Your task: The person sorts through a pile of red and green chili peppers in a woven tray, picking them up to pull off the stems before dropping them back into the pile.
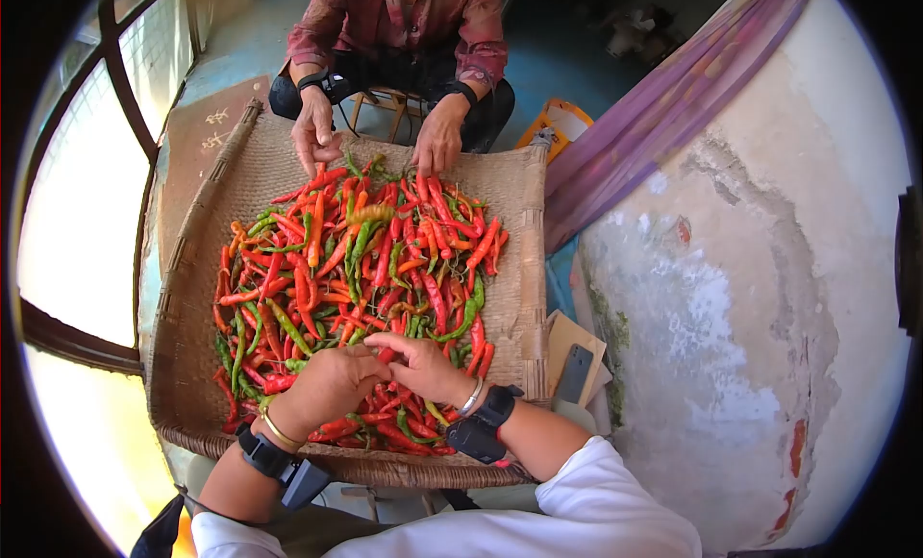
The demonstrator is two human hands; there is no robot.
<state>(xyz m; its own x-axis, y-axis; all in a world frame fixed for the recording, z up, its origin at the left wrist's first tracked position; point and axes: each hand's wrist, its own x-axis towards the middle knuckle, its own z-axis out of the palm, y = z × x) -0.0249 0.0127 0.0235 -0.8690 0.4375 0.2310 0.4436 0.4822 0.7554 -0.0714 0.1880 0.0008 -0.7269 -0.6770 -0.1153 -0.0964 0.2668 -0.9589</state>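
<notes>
Low over a heap of red, orange and green chili peppers (312,231), my two hands meet at the near side of the pile. My left hand (332,385) is closed, its fingertips on a red chili pepper (386,355). The fingers of my right hand (423,369) pinch the same pepper from the other side; most of it is hidden by the fingers. Under the heap lies a large woven basket tray (519,260) with a raised rim.
Across the tray sits a person in a red patterned shirt (404,29), both hands at the far edge of the peppers. To the right are a phone (575,372) on cardboard, a purple curtain (663,106) and a peeling wall (731,318). Windows (77,212) line the left.
</notes>
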